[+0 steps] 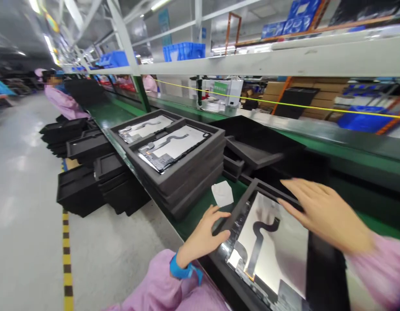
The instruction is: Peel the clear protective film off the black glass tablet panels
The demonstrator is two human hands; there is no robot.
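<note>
A flat silvery display panel (284, 246) with a dark curved ribbon cable lies in a black foam tray (329, 276) close in front of me. At the tray's left edge is my left hand (204, 235), thumb and fingers apart, with a blue band around the wrist. Over the far right side of the panel hovers my right hand (329, 211), fingers stretched out and holding nothing. Whether either hand touches the tray I cannot tell. A white scrap of paper (222, 193) lies on the green bench just beyond my left hand.
A stack of foam trays (187, 181) stands ahead, its top tray holding two panels. Loose black trays (254, 151) lean behind. Several black tray stacks (78, 185) stand on the floor at left. A person in pink (62, 97) is farther down the line. A yellow cord (284, 103) crosses above the bench.
</note>
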